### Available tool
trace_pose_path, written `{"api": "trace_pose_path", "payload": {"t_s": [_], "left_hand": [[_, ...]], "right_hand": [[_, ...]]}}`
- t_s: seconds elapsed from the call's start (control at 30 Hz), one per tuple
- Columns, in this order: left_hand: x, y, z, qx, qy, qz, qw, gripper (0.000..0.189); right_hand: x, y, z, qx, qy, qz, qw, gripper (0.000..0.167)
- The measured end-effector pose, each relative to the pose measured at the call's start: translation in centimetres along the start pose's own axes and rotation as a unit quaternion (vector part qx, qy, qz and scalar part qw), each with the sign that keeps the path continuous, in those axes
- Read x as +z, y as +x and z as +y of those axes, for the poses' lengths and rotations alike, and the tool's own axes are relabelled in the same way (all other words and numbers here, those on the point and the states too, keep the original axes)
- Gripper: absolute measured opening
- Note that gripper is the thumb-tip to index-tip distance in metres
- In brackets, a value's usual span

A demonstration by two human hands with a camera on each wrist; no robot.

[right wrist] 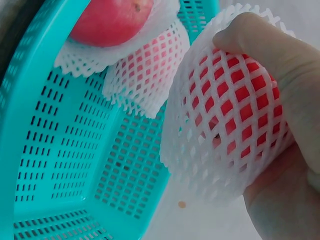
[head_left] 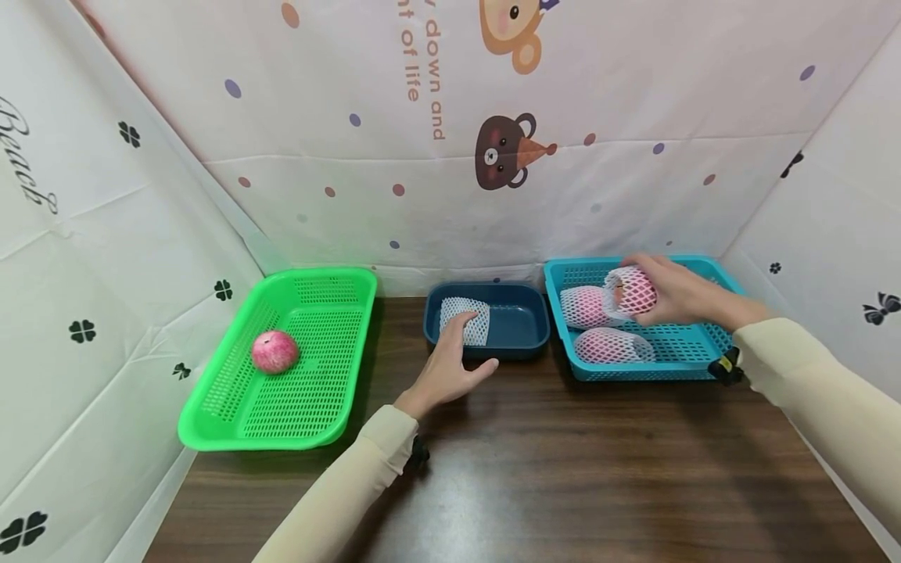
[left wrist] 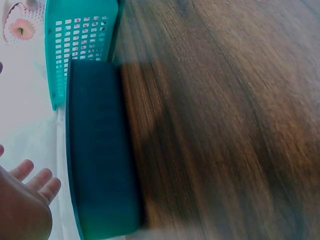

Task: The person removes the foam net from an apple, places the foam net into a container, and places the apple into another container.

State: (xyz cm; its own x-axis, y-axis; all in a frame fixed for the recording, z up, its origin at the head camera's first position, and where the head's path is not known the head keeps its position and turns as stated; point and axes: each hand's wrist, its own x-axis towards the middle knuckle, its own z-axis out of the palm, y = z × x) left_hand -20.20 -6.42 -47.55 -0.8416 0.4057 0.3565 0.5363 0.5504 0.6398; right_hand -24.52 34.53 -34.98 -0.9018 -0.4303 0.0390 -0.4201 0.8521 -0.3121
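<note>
Netted fruit (head_left: 637, 291) sits in the grasp of my right hand (head_left: 669, 291), above the left part of the turquoise basket (head_left: 633, 375); I cannot tell how high it hangs. My fingers on its far side are hidden, and the foam mesh masks much of its red skin. Two more wrapped fruits (head_left: 612, 346) lie beneath and beside it, one partly covered by the held one; the right wrist view cuts one off at its top edge. My right hand and sleeve (head_left: 809, 375) block the basket's right side

My left hand (head_left: 446, 367) holds nothing, fingers loose, thumb spread, over the near rim of the dark blue tray (head_left: 517, 324). It hides part of the white foam net (head_left: 477, 328) there, so I cannot tell whether they touch. Left on the surface (head_left: 563, 469), a green basket (head_left: 303, 442) carries one bare red fruit (head_left: 275, 352)
</note>
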Motion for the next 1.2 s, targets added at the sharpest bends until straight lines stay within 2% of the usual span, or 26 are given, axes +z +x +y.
{"api": "trace_pose_path", "payload": {"t_s": [0.23,0.63,1.2], "left_hand": [[-0.3,-0.5,-0.2,0.002,-0.002,0.007,1.0,0.084],[-0.9,-1.5,-0.7,-0.03,-0.009,0.012,0.9994,0.087],[-1.4,-2.3,-1.3,-0.04,-0.021,0.029,0.9986,0.086]], "right_hand": [[0.1,0.5,-1.3,-0.013,0.008,-0.014,0.9998,0.09],[1.0,1.2,-3.2,-0.035,0.013,-0.013,0.9992,0.088],[2.7,2.4,-6.1,-0.058,0.022,-0.022,0.9978,0.09]]}}
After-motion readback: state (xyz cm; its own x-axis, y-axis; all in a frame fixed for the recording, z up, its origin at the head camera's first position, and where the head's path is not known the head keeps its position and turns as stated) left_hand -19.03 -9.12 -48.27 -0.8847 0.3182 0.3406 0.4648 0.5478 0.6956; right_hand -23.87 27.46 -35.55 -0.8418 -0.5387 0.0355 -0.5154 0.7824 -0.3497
